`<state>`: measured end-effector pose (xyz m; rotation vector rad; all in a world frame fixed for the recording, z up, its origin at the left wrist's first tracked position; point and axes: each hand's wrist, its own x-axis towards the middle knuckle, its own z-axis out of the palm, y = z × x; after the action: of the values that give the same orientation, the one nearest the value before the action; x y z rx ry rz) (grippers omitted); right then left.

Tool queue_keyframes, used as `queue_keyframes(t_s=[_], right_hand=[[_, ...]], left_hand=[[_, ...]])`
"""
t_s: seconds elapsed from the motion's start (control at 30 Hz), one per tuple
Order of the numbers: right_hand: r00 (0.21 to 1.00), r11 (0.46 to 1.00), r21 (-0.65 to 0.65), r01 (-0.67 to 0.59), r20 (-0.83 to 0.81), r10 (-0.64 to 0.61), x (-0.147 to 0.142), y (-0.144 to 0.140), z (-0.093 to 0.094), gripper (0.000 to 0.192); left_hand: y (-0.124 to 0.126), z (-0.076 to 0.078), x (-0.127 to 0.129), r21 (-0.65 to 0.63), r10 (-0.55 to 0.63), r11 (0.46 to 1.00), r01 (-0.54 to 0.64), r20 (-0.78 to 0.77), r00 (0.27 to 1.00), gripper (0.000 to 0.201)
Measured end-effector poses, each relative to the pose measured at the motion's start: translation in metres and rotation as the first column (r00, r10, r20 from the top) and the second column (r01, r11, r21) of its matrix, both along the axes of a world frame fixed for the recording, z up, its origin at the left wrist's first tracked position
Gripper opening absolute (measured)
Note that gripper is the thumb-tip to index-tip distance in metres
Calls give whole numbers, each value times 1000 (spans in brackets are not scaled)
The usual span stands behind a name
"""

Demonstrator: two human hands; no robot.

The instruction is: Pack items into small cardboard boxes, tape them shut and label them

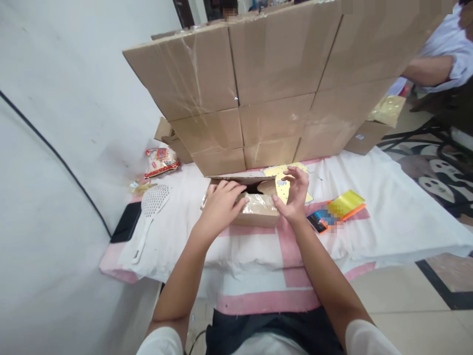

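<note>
A small cardboard box (pixel 254 218) stands on the cloth-covered table in front of me, its top partly open. Shiny clear tape covers the front flap, and a dark gap shows behind it. My left hand (pixel 224 201) lies over the box's left end, fingers stretched across the top and thumb on the taped flap. At the right end, my right hand (pixel 294 196) has its fingers raised and apart, with the thumb at the box's corner. What is inside the box is hidden.
Taped cardboard boxes (pixel 273 88) form a tall stack behind. To the left lie a white slotted skimmer (pixel 155 202), a black phone (pixel 126 222) and a red-and-white packet (pixel 161 161). Colourful packaging (pixel 336 211) lies right. Another person's arm (pixel 430 70) shows at upper right.
</note>
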<state>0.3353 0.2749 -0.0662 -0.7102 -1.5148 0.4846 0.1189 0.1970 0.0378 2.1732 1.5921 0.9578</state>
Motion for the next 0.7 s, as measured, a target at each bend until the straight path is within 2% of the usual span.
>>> queue_keyframes(t_s=[0.13, 0.23, 0.33, 0.4, 0.5, 0.57, 0.7], right_hand=[[993, 993, 31, -116, -11, 116, 1, 0, -2, 83], [984, 984, -5, -180, -6, 180, 1, -2, -2, 79], [977, 975, -56, -214, 0, 214, 1, -2, -2, 71], [974, 970, -87, -228, -12, 228, 2, -1, -3, 69], [974, 970, -97, -221, -70, 215, 1, 1, -4, 69], [975, 974, -94, -208, -101, 198, 0, 2, -4, 67], [968, 963, -124, -239, -103, 227, -2, 1, -3, 53]], left_hand=[[-1, 2, 4, -35, 37, 998, -48, -259, 965, 19], [-1, 0, 3, 68, 55, 997, -36, -317, 947, 18], [-2, -5, 5, 225, 103, 974, -19, -371, 923, 20], [-3, -10, 9, 397, 177, 918, 4, -417, 892, 21], [-4, -20, 16, 650, 302, 760, 30, -393, 868, 17], [-5, -27, 18, 728, 329, 685, 29, -344, 880, 13], [-5, -36, 14, 773, 290, 633, 46, -292, 911, 12]])
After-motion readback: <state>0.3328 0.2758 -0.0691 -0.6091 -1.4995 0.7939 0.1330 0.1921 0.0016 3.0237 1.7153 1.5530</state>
